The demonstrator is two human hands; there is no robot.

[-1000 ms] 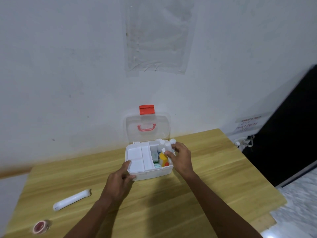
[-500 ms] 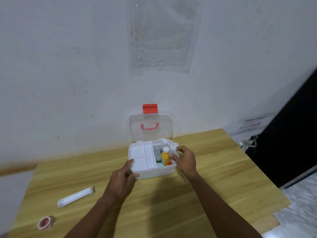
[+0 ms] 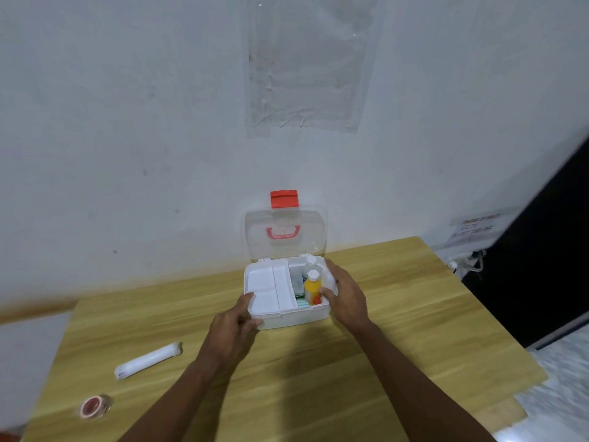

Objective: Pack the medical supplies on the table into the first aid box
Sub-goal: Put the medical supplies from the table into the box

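Note:
The white first aid box (image 3: pixel 296 319) stands open at the back of the wooden table (image 3: pixel 414 330), its clear lid (image 3: pixel 314 231) with a red latch leaning on the wall. Inside its right part are a yellow bottle (image 3: pixel 310 288) and a pale bottle (image 3: pixel 310 262) behind it. My left hand (image 3: pixel 236 323) grips the box's front left corner. My right hand (image 3: pixel 345 298) clasps the box's right wall, thumb inside beside the yellow bottle. A white gauze roll (image 3: pixel 148 360) and a red-cored tape roll (image 3: pixel 94 407) lie on the table at the left.
A white divided tray (image 3: pixel 266 282) fills the box's left half. The wall rises right behind the box. A dark opening (image 3: pixel 541 266) and a socket with cables (image 3: pixel 465 263) lie beyond the table's right edge. The floor (image 3: pixel 561 393) shows at lower right.
My right hand has set the white bottle down inside the box and moved onto the box's right wall. My left hand has stayed on the front left corner.

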